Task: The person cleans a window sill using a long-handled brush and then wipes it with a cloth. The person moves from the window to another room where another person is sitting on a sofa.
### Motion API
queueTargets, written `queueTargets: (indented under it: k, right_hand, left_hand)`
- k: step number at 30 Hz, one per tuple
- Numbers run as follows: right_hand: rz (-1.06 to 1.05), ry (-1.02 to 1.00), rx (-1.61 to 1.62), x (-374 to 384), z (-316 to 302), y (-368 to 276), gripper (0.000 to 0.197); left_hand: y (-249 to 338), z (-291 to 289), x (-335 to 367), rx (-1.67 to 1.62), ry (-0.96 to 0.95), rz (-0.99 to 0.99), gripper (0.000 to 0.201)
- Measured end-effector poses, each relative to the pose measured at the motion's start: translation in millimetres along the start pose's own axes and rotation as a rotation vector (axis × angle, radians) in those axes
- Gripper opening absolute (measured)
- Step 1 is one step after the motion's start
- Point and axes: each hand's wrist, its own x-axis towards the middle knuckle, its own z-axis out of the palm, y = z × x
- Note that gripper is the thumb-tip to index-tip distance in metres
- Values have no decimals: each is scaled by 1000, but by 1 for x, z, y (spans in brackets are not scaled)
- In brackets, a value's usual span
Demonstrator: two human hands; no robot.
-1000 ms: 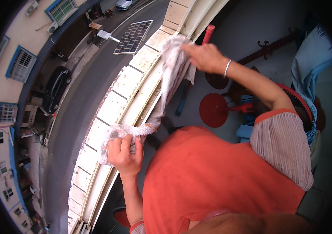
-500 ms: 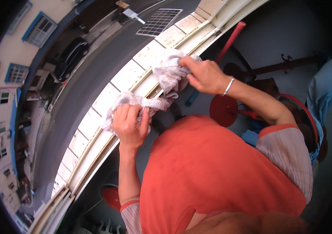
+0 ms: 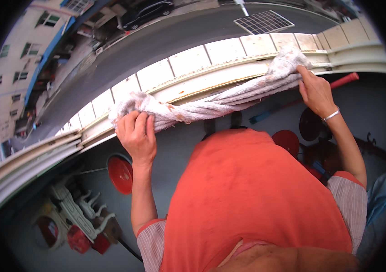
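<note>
A whitish towel [image 3: 222, 103] with brownish stains is stretched in a loose twist along the window track [image 3: 193, 88]. My left hand [image 3: 137, 138] has its fingers closed on the towel's bunched left end. At the right, my right hand [image 3: 316, 93] pinches the other end, which is gathered into a lump on the frame. The middle of the towel sags slightly along the inner edge of the sill and hides part of the track beneath it.
Beyond the track runs a pale tiled ledge [image 3: 152, 72], high above a street with a dark car [image 3: 147, 13]. Inside, a red-handled stick [image 3: 345, 81] leans below the sill. A red round object [image 3: 120, 174] and white ornate legs [image 3: 77, 211] stand at left.
My hands have moved apart, drawing the bunched towel out into a long twist. My right hand has gone to the right along the frame. The view has turned with my head.
</note>
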Motion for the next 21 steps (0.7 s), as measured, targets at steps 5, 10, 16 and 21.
queueTargets:
  k: [5,10,16,21]
  right_hand:
    - [-53,26,75,-5,6,10,37]
    - [-132,27,129,-1,8,-16,38]
    - [-195,-110,208,23,10,-65,34]
    - [-396,-42,554,48,32,-146,28]
  left_hand:
    - [13,-7,-6,34,-104,-13,41]
    - [28,-4,1,-77,-164,44,49]
    - [85,25,26,-232,-190,114,48]
    - [114,48,37,-408,-155,128,47]
